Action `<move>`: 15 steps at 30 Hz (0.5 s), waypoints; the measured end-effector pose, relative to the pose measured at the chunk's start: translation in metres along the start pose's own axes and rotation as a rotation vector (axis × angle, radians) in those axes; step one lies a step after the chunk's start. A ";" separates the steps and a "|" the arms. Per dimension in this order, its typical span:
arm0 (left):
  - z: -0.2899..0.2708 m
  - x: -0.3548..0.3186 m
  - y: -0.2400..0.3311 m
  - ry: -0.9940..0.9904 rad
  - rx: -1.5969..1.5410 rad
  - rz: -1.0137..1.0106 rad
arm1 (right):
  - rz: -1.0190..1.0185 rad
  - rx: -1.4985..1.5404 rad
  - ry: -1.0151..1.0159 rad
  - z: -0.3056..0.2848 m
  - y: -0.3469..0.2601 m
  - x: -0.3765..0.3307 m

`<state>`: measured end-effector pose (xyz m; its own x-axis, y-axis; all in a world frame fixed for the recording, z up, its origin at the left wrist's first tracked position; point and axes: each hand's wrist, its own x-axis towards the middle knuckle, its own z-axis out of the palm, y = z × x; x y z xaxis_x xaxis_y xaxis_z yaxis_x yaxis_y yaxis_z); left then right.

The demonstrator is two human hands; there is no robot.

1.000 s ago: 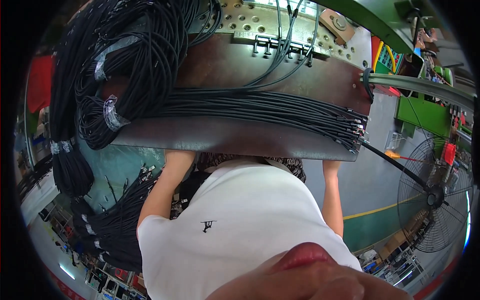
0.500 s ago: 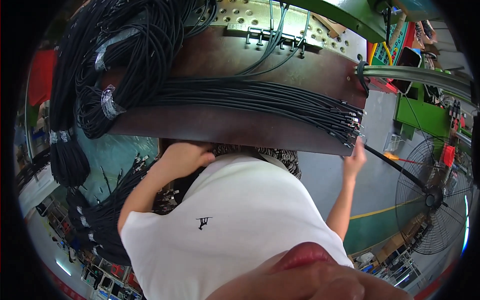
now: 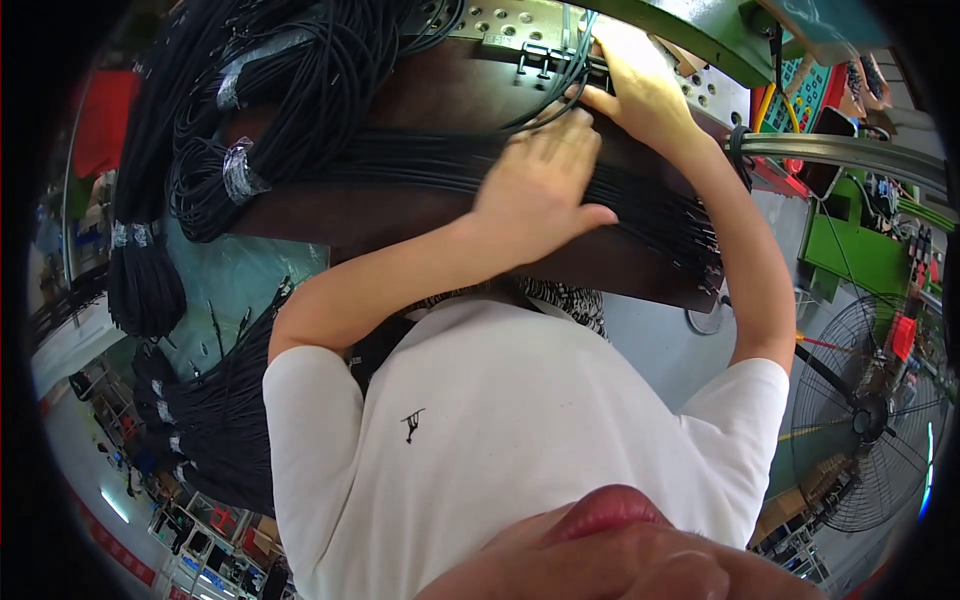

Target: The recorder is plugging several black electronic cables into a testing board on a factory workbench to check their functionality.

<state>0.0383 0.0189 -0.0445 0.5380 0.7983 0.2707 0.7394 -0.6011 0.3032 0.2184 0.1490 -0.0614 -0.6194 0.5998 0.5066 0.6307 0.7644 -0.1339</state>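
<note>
Many thin black cables [image 3: 420, 162] lie in a long bundle across a dark brown board [image 3: 400, 222], their metal-tipped ends toward the right edge. My left hand [image 3: 540, 185] rests over the middle of this bundle, open, with its thumb stretched to the right. Farther back, my right hand [image 3: 648, 88] reaches to a black clip fixture [image 3: 535, 60] at the board's far side. Its thumb and fingers are apart, beside a few grey-black cables [image 3: 572, 72] that run through the fixture. Glare washes out part of the right fingers.
Large coiled cable bundles [image 3: 290, 110], tied with clear wrap, are heaped at the left. More cables [image 3: 215, 425] hang below. A perforated metal plate [image 3: 490, 18] and green machine frame [image 3: 690, 32] stand behind; a metal rail [image 3: 830, 146] and black fan [image 3: 865, 415] are at right.
My left hand has come up from the board's front edge onto the cable bundle. My right hand has moved from the board's right corner to the fixture at the back.
</note>
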 end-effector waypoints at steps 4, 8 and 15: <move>-0.013 -0.004 -0.056 0.107 0.304 -0.162 | 0.324 0.295 -0.210 -0.025 0.004 -0.003; -0.011 0.037 -0.113 0.295 0.211 0.123 | 0.513 0.263 -0.410 -0.026 0.037 0.013; -0.029 0.044 -0.085 -0.049 0.083 -0.107 | 0.098 -0.276 -0.271 -0.022 0.055 -0.029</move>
<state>-0.0130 0.1039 -0.0319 0.4720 0.8595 0.1959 0.8232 -0.5093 0.2509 0.2809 0.1684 -0.0648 -0.6274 0.7360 0.2543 0.7723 0.6299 0.0823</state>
